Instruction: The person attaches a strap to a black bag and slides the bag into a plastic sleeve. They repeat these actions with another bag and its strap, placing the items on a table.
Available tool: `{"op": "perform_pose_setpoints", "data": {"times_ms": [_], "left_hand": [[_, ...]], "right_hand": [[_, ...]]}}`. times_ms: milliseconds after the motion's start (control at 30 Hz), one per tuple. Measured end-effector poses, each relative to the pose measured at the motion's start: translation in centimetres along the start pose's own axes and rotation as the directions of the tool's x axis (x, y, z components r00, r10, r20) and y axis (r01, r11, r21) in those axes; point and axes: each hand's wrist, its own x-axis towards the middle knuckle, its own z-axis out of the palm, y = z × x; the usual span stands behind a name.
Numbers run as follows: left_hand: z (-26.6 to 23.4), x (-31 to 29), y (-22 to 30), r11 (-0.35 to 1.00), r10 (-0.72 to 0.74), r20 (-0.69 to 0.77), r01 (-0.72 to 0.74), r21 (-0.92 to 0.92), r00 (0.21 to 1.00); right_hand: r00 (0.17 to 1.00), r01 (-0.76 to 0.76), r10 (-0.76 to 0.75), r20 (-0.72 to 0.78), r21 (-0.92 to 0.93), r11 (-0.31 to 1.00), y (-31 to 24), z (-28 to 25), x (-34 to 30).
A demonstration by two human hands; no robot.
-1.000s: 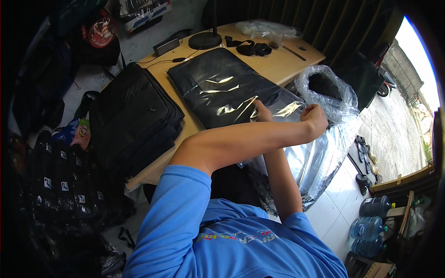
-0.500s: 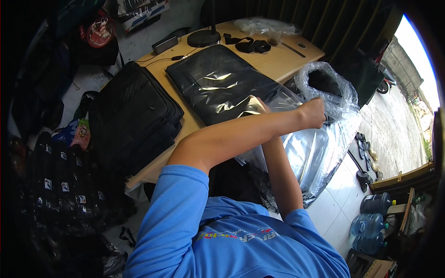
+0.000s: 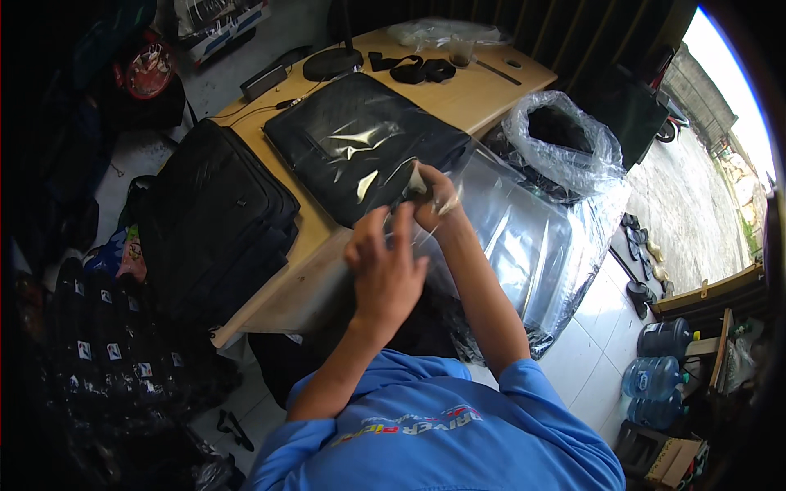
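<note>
A black bag (image 3: 393, 123) lies flat on the wooden table, covered by a shiny clear plastic sleeve (image 3: 360, 143). My right hand (image 3: 435, 200) is closed on the loose plastic at the sleeve's near right end. Just left of it and nearer to me, my left hand (image 3: 386, 266) is raised with its fingers apart; it is slightly blurred. Whether the left fingertips touch the plastic, I cannot tell. Another black bag (image 3: 217, 221) with a front pocket sits at the table's left edge. To the right of my right arm lie flat clear plastic sleeves (image 3: 524, 229).
Crumpled clear plastic (image 3: 565, 159) surrounds dark contents at the right. Farther back on the table (image 3: 491, 90) are a black round base (image 3: 332, 64), black straps (image 3: 426, 70) and a plastic cup (image 3: 461, 53). Blue water bottles (image 3: 651, 376) stand on the tiled floor, with wrapped dark goods (image 3: 106, 352) at left.
My left hand has come back from the far right, over the clear sleeves, to beside my right hand, and its fingers have spread. The whole view has shifted slightly.
</note>
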Motion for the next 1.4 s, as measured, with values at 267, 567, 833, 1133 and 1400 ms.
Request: {"op": "perform_pose_setpoints", "data": {"times_ms": [267, 567, 833, 1133, 1400], "left_hand": [[-1.5, -5.2, -4.6, 0.993, -0.040, -0.006, 0.039, -0.113, 0.999], [-1.5, -4.9, -5.8, 0.955, -0.110, -0.053, 0.091, -0.284, 0.993], [-2.6, -5.2, -6.2, 0.916, -0.213, -0.053, 0.181, -0.359, 0.975], [-1.8, -5.2, -6.3, 0.949, -0.164, -0.201, 0.099, -0.298, 0.966], [-2.2, -5.5, -6.4, 0.930, -0.192, -0.062, 0.161, -0.330, 0.979]], "right_hand": [[0.871, 0.373, -0.401, -0.284, -0.148, 0.916, 4.5, 0.5, 1.5], [0.913, -0.045, -0.220, -0.345, -0.620, 0.784, 2.9, 3.4, -3.6], [0.402, -0.350, -0.915, 0.035, -0.918, -0.189, 0.1, 1.3, -14.6], [0.478, -0.311, -0.866, 0.146, -0.894, -0.323, -2.0, 0.9, -12.9], [0.547, -0.173, -0.775, -0.318, -0.948, 0.266, -3.8, 1.4, -13.8]]}}
